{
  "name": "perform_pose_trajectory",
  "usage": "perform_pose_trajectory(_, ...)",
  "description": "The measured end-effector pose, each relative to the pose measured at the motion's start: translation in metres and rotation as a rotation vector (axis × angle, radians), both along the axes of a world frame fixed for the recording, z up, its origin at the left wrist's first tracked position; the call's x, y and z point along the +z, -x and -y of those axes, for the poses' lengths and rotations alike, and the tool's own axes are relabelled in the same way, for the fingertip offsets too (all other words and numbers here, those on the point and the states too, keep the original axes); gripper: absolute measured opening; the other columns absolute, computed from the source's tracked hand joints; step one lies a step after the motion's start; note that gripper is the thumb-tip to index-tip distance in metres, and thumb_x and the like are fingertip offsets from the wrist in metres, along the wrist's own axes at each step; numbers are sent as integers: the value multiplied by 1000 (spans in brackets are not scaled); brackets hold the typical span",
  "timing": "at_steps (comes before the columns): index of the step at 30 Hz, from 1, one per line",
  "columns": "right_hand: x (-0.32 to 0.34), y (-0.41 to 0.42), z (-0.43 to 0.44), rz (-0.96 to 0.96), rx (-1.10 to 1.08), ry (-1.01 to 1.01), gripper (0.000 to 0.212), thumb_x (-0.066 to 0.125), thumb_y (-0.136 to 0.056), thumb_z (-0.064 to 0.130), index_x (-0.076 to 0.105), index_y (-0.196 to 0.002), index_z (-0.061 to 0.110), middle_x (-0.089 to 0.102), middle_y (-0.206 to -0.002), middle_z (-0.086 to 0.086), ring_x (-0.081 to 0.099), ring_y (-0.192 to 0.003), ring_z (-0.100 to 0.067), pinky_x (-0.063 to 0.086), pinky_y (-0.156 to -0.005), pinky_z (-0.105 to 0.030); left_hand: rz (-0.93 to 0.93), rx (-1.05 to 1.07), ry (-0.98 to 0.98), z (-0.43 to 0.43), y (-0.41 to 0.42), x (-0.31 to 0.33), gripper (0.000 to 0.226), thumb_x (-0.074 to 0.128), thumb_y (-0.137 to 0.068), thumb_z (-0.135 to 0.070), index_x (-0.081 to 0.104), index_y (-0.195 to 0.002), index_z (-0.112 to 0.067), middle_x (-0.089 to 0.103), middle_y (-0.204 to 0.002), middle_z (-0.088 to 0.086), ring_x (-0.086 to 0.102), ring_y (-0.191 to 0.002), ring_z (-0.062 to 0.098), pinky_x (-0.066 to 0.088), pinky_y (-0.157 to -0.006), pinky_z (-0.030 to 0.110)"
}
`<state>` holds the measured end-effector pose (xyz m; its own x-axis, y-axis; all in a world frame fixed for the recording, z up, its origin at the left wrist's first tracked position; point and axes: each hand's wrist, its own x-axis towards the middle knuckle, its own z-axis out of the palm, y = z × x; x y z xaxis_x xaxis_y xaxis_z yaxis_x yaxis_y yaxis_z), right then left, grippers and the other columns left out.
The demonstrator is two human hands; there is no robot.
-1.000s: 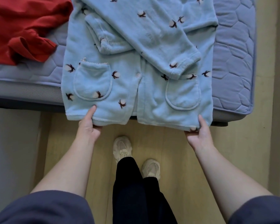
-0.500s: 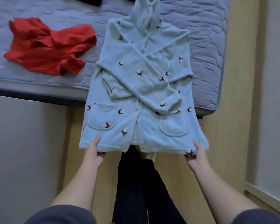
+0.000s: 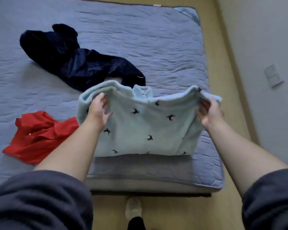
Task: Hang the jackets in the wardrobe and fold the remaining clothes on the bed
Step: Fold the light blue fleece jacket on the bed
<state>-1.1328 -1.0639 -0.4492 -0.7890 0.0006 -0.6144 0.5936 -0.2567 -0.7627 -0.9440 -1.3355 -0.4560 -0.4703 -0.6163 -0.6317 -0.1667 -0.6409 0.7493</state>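
Note:
A light blue fleece robe (image 3: 145, 128) with small dark motifs lies folded in half on the near right part of the bed (image 3: 140, 47). My left hand (image 3: 99, 109) grips its hem at the far left corner of the fold. At the far right corner, my right hand (image 3: 209, 113) grips the same hem. The hem is held slightly raised over the rest of the robe, and the sleeves are hidden under the folded layer.
A crumpled dark navy garment (image 3: 76, 60) lies on the bed beyond the robe, and a red garment (image 3: 38, 136) lies to the left by my forearm. Wooden floor (image 3: 229, 90) runs along the bed's right side, with a wall (image 3: 264, 47) beyond. My shoe (image 3: 133, 209) is at the bed's foot.
Both hands have carried the robe's bottom hem up from below the bed edge and over toward the collar, folding the robe in half. The view has tilted up, so the navy garment now shows.

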Motion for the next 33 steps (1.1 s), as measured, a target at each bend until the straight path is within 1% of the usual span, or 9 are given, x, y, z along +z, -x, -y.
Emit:
perform_pose_trajectory(4, -44, 9, 37, -102, 389, -432, 37, 53, -96, 21, 47, -132, 18, 52, -134, -4, 51, -114, -17, 41, -91, -36, 330, -306, 384, 14, 41, -50, 40, 49, -96, -27, 43, -135, -17, 53, -125, -2, 53, -106, 16, 42, -87, 34)
perform_pose_trajectory(7, -105, -38, 29, -180, 836, -777, 51, 56, -92, 17, 40, -141, 12, 43, -145, -8, 43, -130, -23, 35, -105, -35, 548, -664, 675, -6, 9, -114, 50, 54, -90, -18, 40, -138, -12, 45, -141, 10, 50, -121, 30, 41, -101, 41)
perform_pose_trajectory(11, -173, -87, 7, -324, 1459, -1256, 66, 50, -93, 37, 17, -149, 26, 7, -160, 0, 14, -146, -21, 21, -115, -44, 767, -1107, 984, -29, -36, -177, 67, 56, -88, -34, 28, -147, -18, 25, -155, 7, 25, -141, 23, 29, -111, 40)
perform_pose_trajectory(18, -220, -79, 15, -558, 1660, -1605, 102, 60, -88, 33, -24, -145, 38, -34, -153, -8, -17, -144, -40, 9, -109, -66, 1015, -1478, 1229, -21, -39, -217, 108, 61, -83, -54, -21, -148, -26, -22, -158, 5, -11, -146, 33, 12, -111, 61)
perform_pose_trajectory(21, -236, -65, 17, -635, 1626, -1657, 96, 48, -91, 8, -24, -144, 43, -31, -153, -17, -8, -143, -46, 17, -108, -64, 1061, -1537, 1228, -18, -36, -233, 102, 60, -89, -33, -23, -148, -28, -25, -157, 9, -8, -146, 38, 20, -107, 63)
perform_pose_trajectory(23, -247, -60, 15, -635, 1616, -1598, 91, 41, -91, -1, -15, -146, 45, -24, -155, -22, 21, -139, -44, 34, -101, -53, 1069, -1559, 1269, -21, -37, -243, 86, 48, -93, -12, -15, -150, -26, -18, -158, 13, -2, -145, 40, 27, -105, 61)
perform_pose_trajectory(26, -255, -58, 6, -617, 1703, -1508, 92, 37, -88, -6, -8, -146, 50, -13, -157, -23, 60, -101, -37, 47, -74, -40, 991, -1518, 1376, -23, -41, -251, 67, 40, -91, 1, 16, -151, -16, 11, -157, 21, 25, -139, 43, 42, -94, 53)
perform_pose_trajectory(29, -247, -65, -10, -675, 1820, -1515, 90, 33, -88, -5, -10, -147, 48, 3, -156, -26, 64, -86, -37, 41, -64, -39, 1002, -1591, 1437, -23, -54, -250, 61, 38, -92, 0, 21, -148, -16, 21, -154, 19, 38, -130, 37, 49, -83, 45)
perform_pose_trajectory(33, -214, -113, -51, -628, 2010, -1456, 87, 35, -91, -3, -12, -148, 43, 14, -153, -30, 64, -85, -37, 48, -72, -42, 953, -1778, 1312, -54, -99, -226, 67, 42, -92, -3, 11, -149, -17, 16, -155, 19, 39, -129, 38, 47, -88, 45)
